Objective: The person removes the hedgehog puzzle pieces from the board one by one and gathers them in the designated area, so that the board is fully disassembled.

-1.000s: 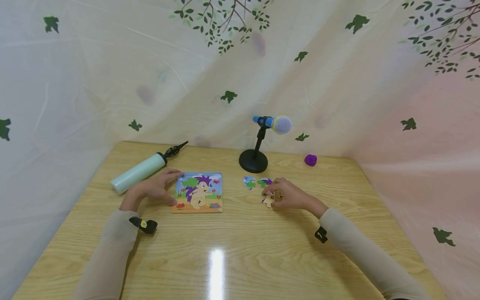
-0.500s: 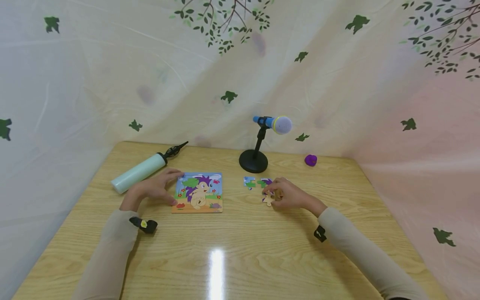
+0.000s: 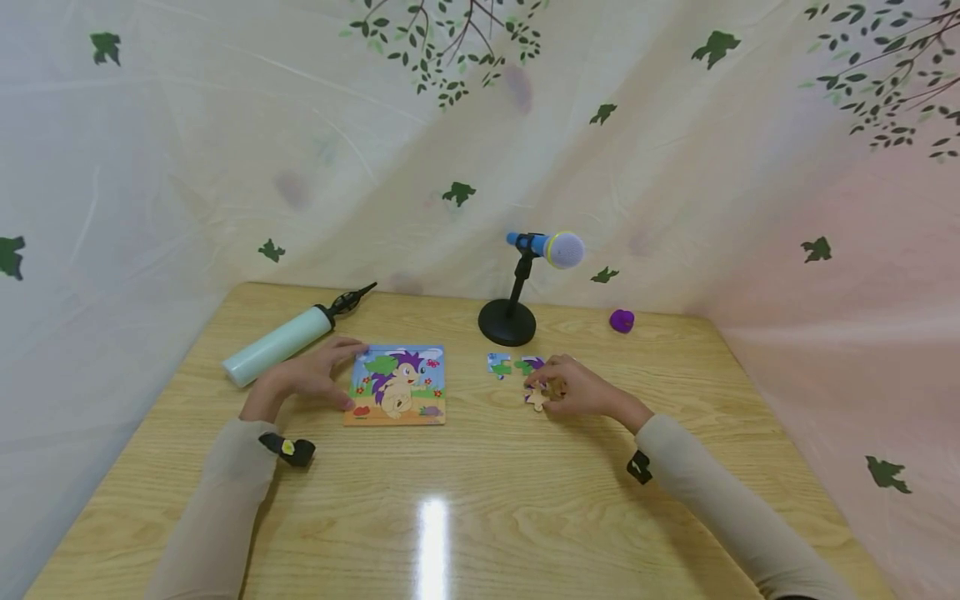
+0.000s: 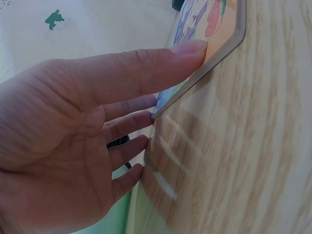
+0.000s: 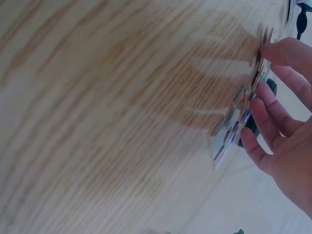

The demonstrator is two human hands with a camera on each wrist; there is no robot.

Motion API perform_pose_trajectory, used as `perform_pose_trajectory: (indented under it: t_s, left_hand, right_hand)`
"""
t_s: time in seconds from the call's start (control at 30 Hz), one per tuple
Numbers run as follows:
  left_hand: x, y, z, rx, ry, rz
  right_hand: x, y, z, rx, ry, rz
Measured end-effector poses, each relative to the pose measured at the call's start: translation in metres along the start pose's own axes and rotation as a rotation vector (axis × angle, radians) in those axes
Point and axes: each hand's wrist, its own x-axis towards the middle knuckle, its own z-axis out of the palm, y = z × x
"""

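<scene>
A flat picture puzzle [image 3: 405, 387] of a purple-spined hedgehog lies on the wooden table, left of centre in the head view. My left hand [image 3: 311, 379] rests along its left side. In the left wrist view the thumb lies on the front corner, with the other fingers spread straight toward the far corner. My right hand [image 3: 577, 387] touches a small group of loose jigsaw pieces [image 3: 535, 397], thumb at the near side and fingers loosely bent over them. The palm hides part of the group. Beside them lies a blue-and-green piece [image 3: 498, 364].
A toy microphone [image 3: 551, 248] on a black round-based stand [image 3: 506, 323] stands behind the pieces. A pale green hand pump [image 3: 277, 343] lies at the back left, close to my left hand. A small purple object [image 3: 622, 321] sits at the back right, before the leaf-patterned curtain.
</scene>
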Motion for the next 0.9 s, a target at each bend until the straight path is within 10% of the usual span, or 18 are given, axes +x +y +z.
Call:
perform_pose_trajectory:
  t_s: [0.9]
  left_hand:
    - [-0.0005,0.0037,-0.0009,-0.023,-0.009,-0.007]
  right_hand:
    - [0.0077,-0.0072,0.0026,-0.017,0.049,-0.079]
